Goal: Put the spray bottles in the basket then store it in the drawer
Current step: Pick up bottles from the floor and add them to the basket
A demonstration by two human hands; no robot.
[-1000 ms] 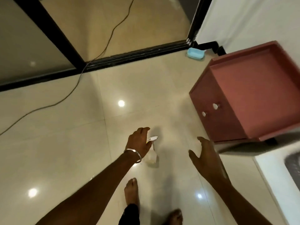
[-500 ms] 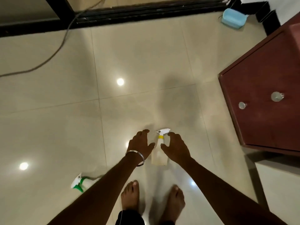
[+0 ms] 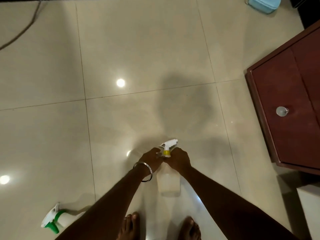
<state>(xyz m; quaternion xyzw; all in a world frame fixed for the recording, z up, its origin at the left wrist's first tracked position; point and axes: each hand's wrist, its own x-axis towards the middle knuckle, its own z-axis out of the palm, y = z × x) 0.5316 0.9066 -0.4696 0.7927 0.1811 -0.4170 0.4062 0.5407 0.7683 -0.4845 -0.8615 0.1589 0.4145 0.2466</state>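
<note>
A clear spray bottle (image 3: 168,183) with a white trigger head and a yellow collar stands on the tiled floor just ahead of my bare feet. My left hand (image 3: 150,159) and my right hand (image 3: 178,159) both close around its neck, just below the collar. A second spray bottle (image 3: 57,218), white with a green trigger, lies on its side on the floor at the lower left, partly behind my left forearm. The light blue basket (image 3: 264,3) sits at the top right, cut off by the frame edge.
A dark red wooden cabinet (image 3: 290,104) with a round metal knob (image 3: 281,111) on its drawer front stands at the right. A cable (image 3: 22,30) trails across the floor at the top left. Ceiling lights reflect off the glossy tiles.
I have bent lower over the floor. Both hands have come together from either side and closed on the yellow-collared bottle's neck. The green-trigger bottle has come into view.
</note>
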